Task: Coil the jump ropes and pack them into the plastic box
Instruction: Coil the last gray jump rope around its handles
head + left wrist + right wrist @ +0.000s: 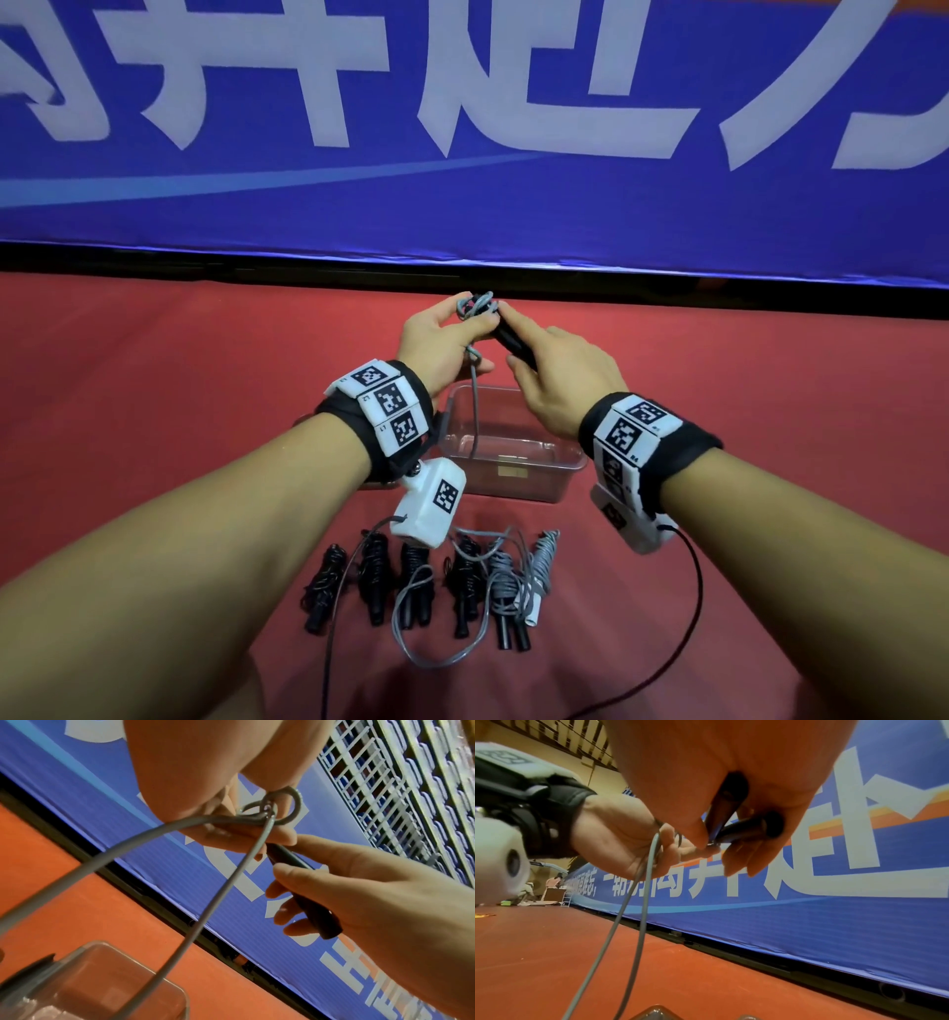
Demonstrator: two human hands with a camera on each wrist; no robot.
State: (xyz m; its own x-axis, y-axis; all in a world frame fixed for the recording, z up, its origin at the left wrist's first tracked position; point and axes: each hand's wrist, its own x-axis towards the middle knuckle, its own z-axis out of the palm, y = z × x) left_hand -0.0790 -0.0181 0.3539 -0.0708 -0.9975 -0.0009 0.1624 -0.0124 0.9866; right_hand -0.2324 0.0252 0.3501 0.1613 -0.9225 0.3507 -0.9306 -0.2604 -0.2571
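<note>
Grey jump rope [475,406] is held above the plastic box [513,462], approx. mid-floor. Coiled turns are pinched by left hand [436,339]; black handles [316,908] are gripped by right hand [560,390]. Loose strands hang into box. Bundled ropes [431,580] are laid on floor [154,385], near side of box.

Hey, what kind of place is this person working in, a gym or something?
Most likely an indoor sports hall. The red sports floor, the long blue banner along its edge and the rows of spectator seats behind railings point that way; the jump ropes fit too.
</note>
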